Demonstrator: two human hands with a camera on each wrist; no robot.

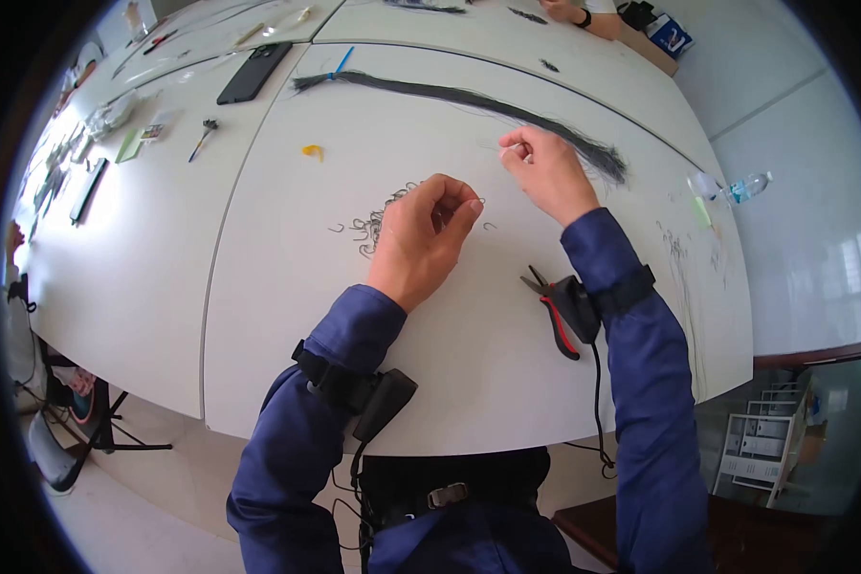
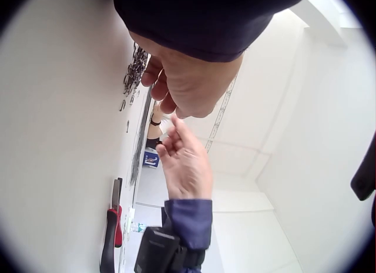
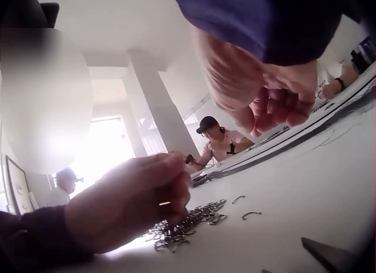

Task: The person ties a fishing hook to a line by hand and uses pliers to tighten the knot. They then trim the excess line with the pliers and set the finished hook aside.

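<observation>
My left hand (image 1: 419,234) is over a pile of small fish hooks (image 1: 368,230), its thumb and index fingertips meeting on a tiny hook mostly hidden by them. To the right and farther forward, my right hand (image 1: 548,172) has curled fingers and pinches a thin, pale strand, barely visible at the fingertips. Several more hooks (image 3: 251,215) lie loose beside the pile. Beyond the right hand stretches a long bundle of dark strands (image 1: 450,93), tied with blue near its left end. Red-and-black pliers (image 1: 559,325) lie beside the right wrist, jaws apart.
A black phone (image 1: 254,73) lies at the back left, and a small yellow piece (image 1: 314,151) is left of the hooks. Loose strands (image 1: 679,247) lie near the right edge, by a plastic bottle (image 1: 748,187). Another person's arm (image 1: 591,19) rests at the far side.
</observation>
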